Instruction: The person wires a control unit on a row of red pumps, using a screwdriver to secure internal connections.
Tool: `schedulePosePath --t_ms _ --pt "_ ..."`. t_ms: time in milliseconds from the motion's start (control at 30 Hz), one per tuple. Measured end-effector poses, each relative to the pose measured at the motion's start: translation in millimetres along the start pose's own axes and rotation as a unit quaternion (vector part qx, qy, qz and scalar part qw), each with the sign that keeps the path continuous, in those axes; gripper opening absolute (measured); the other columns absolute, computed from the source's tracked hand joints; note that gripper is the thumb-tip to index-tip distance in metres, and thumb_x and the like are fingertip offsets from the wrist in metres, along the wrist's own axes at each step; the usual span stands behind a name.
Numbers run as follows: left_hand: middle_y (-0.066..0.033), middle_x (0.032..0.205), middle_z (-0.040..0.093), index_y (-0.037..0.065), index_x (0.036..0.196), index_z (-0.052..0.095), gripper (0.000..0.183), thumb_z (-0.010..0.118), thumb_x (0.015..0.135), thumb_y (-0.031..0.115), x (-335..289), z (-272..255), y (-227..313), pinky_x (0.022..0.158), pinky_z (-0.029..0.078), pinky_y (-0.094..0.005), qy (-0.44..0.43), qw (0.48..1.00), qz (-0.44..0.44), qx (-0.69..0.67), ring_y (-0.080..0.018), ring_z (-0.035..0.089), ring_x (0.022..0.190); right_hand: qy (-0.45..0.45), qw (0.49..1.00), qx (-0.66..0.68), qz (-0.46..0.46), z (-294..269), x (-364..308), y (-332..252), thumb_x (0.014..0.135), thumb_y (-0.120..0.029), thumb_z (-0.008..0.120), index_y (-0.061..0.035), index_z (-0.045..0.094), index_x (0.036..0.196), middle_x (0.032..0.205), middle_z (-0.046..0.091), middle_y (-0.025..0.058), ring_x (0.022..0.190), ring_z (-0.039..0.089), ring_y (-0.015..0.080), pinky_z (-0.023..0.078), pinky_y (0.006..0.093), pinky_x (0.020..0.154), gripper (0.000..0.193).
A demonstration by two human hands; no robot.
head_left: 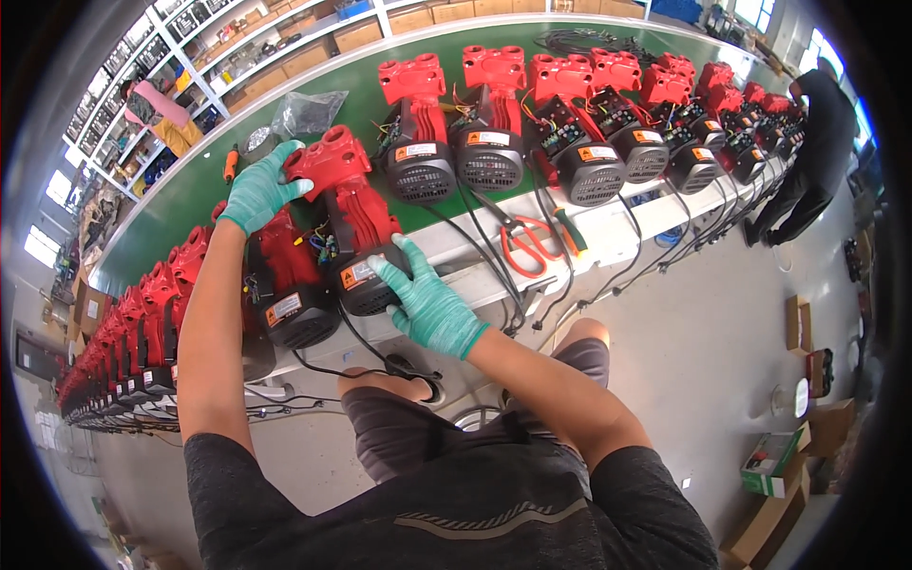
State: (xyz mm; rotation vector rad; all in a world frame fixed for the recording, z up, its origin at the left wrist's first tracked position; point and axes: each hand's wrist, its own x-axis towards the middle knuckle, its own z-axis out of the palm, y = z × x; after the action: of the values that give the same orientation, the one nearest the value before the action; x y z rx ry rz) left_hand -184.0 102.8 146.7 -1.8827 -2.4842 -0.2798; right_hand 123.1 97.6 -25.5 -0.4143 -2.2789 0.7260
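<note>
Both my hands, in green knit gloves, hold one red motor unit [367, 211] at the bench edge. My left hand [261, 190] is closed round its red cast end, beside the round openings. My right hand [432, 302] grips the black vented cover at the near end, fingers over its top and side. Loose coloured wires show at the unit's left side. Just left stands a similar motor unit [287, 261], touching or very close. Another motor unit [418, 133] sits to the right, with a black cord hanging off the bench.
Several more red motor units line the green-topped bench [380, 114] both ways. Red-handled pliers or cutters [528, 249] and a green-and-orange screwdriver [571, 233] lie right. A plastic bag [309, 114] and an orange tool [231, 163] lie beyond my left hand. Cords hang over the front. Two people stand farther off.
</note>
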Motion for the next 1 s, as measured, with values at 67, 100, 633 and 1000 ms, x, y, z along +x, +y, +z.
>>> schedulePosePath --t_ms 67,100,633,1000 --pt "-0.0165 0.107 0.073 0.018 0.154 0.052 0.078 0.084 0.087 0.040 -3 4 -4 0.091 0.054 -0.0424 0.016 1.000 0.013 0.019 -0.0320 0.071 0.096 -0.060 0.998 0.018 0.015 -14 -1 -6 0.087 -0.006 0.072 -0.0183 0.037 0.162 0.168 0.013 0.0332 0.143 0.043 0.0522 0.046 0.0495 0.117 0.084" --pt "-0.0176 0.110 0.074 0.019 0.156 0.051 0.080 0.083 0.087 0.041 -3 5 -5 0.091 0.054 -0.0424 0.019 1.000 0.014 0.004 -0.0319 0.071 0.096 -0.075 0.997 -0.001 0.025 -26 -3 -11 0.088 -0.007 0.072 -0.0153 0.036 0.163 0.166 0.026 0.0309 0.142 0.048 0.0470 0.048 0.0490 0.115 0.083" --pt "-0.0188 0.142 0.065 0.017 0.159 0.046 0.080 0.076 0.093 0.051 -4 11 -13 0.107 0.052 -0.0443 0.088 0.993 0.058 -0.046 -0.0367 0.067 0.121 0.092 0.938 -0.307 0.131 -160 -61 83 0.089 -0.019 0.076 -0.0041 0.070 0.120 0.124 0.064 0.0182 0.110 0.065 0.0397 0.054 0.0463 0.095 0.035" --pt "-0.0121 0.116 0.072 0.012 0.128 0.071 0.037 0.075 0.093 0.026 -160 85 149 0.096 0.056 -0.0450 0.144 0.935 0.278 -0.165 -0.0337 0.069 0.108 -0.097 0.921 -0.342 0.160 -119 -47 106 0.088 -0.022 0.076 -0.0047 0.067 0.128 0.124 0.063 0.0237 0.115 0.064 0.0436 0.055 0.0503 0.098 0.045"
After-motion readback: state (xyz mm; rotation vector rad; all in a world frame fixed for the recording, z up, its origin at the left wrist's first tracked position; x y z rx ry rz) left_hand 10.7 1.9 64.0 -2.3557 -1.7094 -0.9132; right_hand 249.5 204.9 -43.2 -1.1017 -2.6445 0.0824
